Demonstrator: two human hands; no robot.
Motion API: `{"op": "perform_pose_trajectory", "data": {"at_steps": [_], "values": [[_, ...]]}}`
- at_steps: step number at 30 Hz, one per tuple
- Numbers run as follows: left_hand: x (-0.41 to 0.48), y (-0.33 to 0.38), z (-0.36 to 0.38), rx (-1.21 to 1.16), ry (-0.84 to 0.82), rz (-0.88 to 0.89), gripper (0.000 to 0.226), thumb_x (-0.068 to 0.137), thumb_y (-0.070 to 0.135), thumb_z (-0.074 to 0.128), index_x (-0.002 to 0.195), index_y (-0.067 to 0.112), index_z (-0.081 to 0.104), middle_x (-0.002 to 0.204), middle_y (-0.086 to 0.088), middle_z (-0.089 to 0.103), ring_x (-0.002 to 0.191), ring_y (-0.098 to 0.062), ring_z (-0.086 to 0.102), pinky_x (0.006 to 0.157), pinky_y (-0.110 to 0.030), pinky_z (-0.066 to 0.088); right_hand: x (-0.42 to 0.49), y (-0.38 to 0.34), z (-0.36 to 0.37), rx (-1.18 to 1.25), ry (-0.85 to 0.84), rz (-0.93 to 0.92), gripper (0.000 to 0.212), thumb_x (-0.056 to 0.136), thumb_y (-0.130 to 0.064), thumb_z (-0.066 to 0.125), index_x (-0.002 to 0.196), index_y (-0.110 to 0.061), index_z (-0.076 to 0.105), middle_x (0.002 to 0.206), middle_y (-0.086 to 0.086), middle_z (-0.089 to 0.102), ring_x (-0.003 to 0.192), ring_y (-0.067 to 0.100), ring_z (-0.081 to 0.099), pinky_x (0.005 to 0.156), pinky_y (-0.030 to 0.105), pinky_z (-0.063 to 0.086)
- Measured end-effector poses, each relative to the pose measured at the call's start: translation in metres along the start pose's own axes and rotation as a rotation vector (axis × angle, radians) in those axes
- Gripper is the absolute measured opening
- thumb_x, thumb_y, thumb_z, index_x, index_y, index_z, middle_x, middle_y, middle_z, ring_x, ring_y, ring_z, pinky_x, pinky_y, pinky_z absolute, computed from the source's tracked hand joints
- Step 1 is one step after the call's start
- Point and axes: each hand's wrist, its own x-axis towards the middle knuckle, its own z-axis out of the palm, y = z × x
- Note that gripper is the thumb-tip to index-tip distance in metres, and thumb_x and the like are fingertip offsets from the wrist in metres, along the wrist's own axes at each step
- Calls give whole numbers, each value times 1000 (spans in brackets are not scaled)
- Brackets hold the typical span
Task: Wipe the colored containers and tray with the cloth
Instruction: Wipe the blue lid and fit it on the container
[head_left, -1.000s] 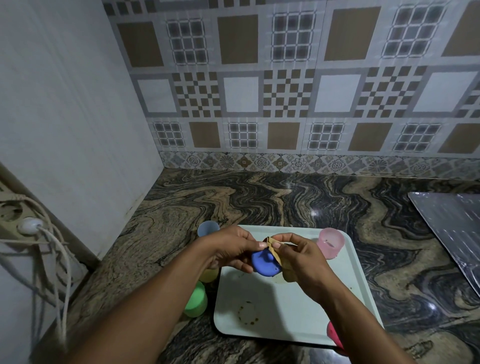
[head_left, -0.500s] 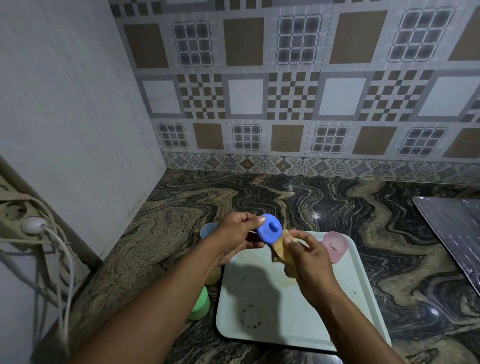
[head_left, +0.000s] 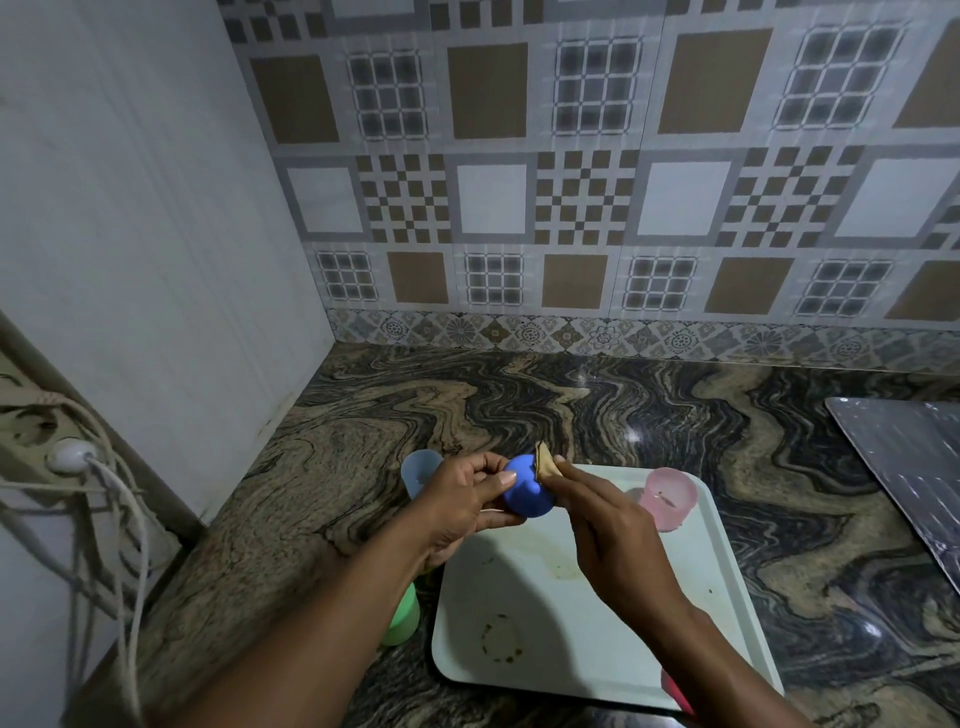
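The blue container (head_left: 524, 492) is gripped by the left hand (head_left: 460, 501) above the tray (head_left: 576, 644). The right hand (head_left: 615, 543) pinches the cloth (head_left: 545, 464) against it. A pink container (head_left: 667, 498) stands in the tray's far corner on the tabletop (head_left: 519, 405).

The tray (head_left: 597, 623) lies on the bench (head_left: 467, 405). A first cup (head_left: 667, 496) stands on it in its 1 o'clock corner. Off the tray, a second cup (head_left: 418, 467) stands at its 10 o'clock corner and a third cup (head_left: 402, 618) just beside its 8 o'clock edge. Above the tray's 11 o'clock part the left hand (head_left: 462, 504) grips the held container (head_left: 524, 493). The cloth (head_left: 548, 467), pinched in the right hand (head_left: 613, 545), touches it at 1 o'clock. A metal sheet (head_left: 904, 467) lies well apart at 3 o'clock.
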Motion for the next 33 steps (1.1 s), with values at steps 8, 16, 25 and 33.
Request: {"op": "perform_pose_trajectory", "data": {"at_steps": [8, 16, 25, 33], "values": [[4, 5, 3, -305, 56, 41, 8, 100, 2, 53, 95, 7, 57, 99, -14, 69, 84, -21, 71, 72, -32, 62, 2, -3, 1, 525, 192, 677, 30, 100, -3, 51, 121, -20, 65, 84, -4, 70, 60, 4, 61, 55, 18, 49], [1, -3, 12, 203, -70, -11, 28, 97, 34, 63, 116, 15, 69, 100, -10, 77, 79, -19, 71, 62, -25, 40, 29, -18, 5, 804, 187, 871, 21, 99, -9, 58, 107, -20, 74, 76, 5, 69, 56, 19, 43, 48, 29, 39], [12, 19, 17, -130, 112, 102, 12, 100, 20, 57, 94, 14, 66, 85, -13, 72, 64, -17, 70, 61, -22, 47, 3, -24, 21, 446, 125, 450, 41, 92, 9, 58, 118, -18, 71, 109, -5, 76, 98, 8, 73, 90, 27, 57], [14, 11, 24, -104, 226, 12, 10, 96, 33, 63, 95, 25, 68, 86, 5, 74, 76, -8, 70, 61, -30, 29, 21, -17, 4, 228, 379, 366, 44, 91, 7, 57, 126, -17, 67, 123, 0, 71, 115, 14, 67, 100, 43, 53]]}}
